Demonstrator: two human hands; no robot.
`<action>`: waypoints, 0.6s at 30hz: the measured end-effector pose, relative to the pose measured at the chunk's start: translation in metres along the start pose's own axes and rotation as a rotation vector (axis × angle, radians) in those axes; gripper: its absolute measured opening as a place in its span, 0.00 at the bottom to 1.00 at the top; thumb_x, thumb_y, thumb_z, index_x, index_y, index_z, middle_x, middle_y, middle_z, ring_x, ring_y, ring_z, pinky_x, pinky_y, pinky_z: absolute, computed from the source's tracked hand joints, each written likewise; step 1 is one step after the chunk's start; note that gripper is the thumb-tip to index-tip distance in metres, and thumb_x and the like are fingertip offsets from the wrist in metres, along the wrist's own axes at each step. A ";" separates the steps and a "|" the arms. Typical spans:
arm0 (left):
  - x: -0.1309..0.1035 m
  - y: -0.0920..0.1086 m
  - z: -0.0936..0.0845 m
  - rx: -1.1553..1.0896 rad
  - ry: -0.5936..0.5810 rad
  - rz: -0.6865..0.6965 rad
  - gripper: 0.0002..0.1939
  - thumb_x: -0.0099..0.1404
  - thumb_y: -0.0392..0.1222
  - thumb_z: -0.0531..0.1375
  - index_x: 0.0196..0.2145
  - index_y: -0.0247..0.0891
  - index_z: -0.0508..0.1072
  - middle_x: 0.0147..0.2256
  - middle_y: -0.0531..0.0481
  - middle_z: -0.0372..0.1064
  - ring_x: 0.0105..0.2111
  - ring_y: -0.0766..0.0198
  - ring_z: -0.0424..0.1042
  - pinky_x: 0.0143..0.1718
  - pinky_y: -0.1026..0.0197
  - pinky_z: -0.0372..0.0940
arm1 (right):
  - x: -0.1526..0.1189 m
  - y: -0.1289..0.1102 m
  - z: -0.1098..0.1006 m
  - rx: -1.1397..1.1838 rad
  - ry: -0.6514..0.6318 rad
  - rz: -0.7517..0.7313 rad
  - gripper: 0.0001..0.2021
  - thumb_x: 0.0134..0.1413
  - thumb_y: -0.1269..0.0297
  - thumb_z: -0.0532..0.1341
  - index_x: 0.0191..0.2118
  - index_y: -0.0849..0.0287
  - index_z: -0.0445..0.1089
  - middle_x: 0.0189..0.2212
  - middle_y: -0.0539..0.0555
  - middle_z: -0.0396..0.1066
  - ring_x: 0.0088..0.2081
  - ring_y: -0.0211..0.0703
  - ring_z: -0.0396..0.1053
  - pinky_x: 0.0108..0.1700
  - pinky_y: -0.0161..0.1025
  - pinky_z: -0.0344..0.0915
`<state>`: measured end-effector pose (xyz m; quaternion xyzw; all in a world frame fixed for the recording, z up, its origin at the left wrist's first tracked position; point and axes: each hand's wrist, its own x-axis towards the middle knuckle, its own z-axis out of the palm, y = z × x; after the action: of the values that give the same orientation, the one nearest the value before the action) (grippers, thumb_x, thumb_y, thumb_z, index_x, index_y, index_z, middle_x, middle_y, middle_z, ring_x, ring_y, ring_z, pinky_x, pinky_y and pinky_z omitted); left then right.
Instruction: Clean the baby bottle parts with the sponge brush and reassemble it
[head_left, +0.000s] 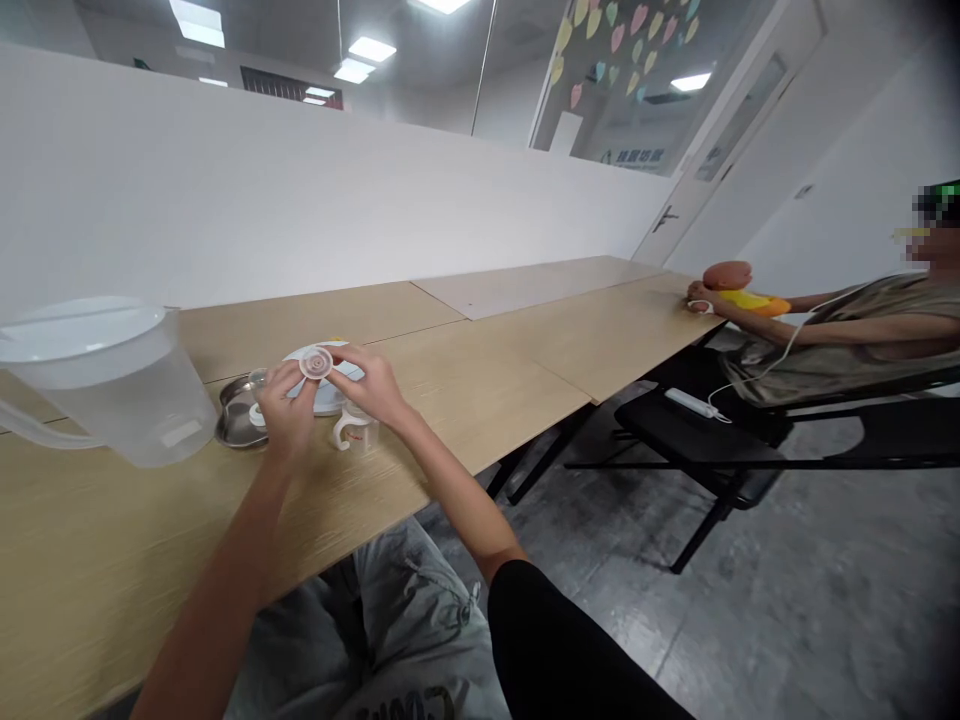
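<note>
Above the table, my left hand (289, 405) and my right hand (371, 383) pinch a small round translucent piece (316, 362) between them. Its rings face me, and it looks like a baby bottle nipple. Just below my right hand stands a small clear bottle (361, 432) with a curved white handle and red print. Partly behind my left hand lies a kidney-shaped metal tray (234, 425); a small clear item and a white ring-like part are in or at it. Behind my hands is a white and pale blue object (328, 402), mostly covered.
A large translucent pitcher (142, 400) with a white lid stands at the left on the wooden table (480, 400). At the right, a seated person (840, 330) holds a doll (739, 285) in yellow. A black chair (705, 450) carries a white power strip (691, 403).
</note>
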<state>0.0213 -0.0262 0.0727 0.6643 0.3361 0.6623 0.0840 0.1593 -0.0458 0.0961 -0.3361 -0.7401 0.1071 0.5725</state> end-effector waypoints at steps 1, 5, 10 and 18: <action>-0.001 0.002 0.001 -0.026 -0.006 -0.003 0.12 0.62 0.48 0.60 0.31 0.38 0.78 0.33 0.48 0.76 0.37 0.60 0.71 0.46 0.54 0.63 | -0.003 -0.002 0.000 0.018 0.027 0.019 0.17 0.57 0.52 0.59 0.45 0.57 0.75 0.40 0.54 0.76 0.38 0.39 0.71 0.46 0.38 0.67; -0.004 0.005 0.005 -0.095 -0.077 0.035 0.11 0.62 0.48 0.61 0.32 0.39 0.79 0.33 0.49 0.76 0.39 0.60 0.71 0.47 0.53 0.64 | -0.017 0.000 -0.005 0.113 0.090 0.117 0.17 0.56 0.51 0.60 0.45 0.56 0.75 0.37 0.53 0.76 0.35 0.38 0.71 0.36 0.34 0.69; -0.006 0.010 0.007 -0.117 -0.139 0.082 0.09 0.62 0.46 0.61 0.34 0.41 0.79 0.36 0.49 0.76 0.41 0.59 0.71 0.49 0.53 0.63 | -0.025 -0.007 -0.010 0.215 0.149 0.196 0.18 0.53 0.52 0.63 0.48 0.53 0.74 0.40 0.52 0.76 0.36 0.39 0.73 0.35 0.34 0.72; -0.009 0.018 0.007 -0.111 -0.245 0.127 0.12 0.64 0.45 0.59 0.43 0.40 0.76 0.42 0.47 0.75 0.47 0.57 0.70 0.52 0.52 0.63 | -0.025 -0.009 -0.008 0.201 0.300 0.229 0.13 0.53 0.56 0.63 0.41 0.54 0.77 0.41 0.53 0.77 0.39 0.43 0.75 0.38 0.38 0.75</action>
<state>0.0349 -0.0423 0.0749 0.7545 0.2435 0.5979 0.1186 0.1663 -0.0699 0.0840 -0.3715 -0.5890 0.1935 0.6911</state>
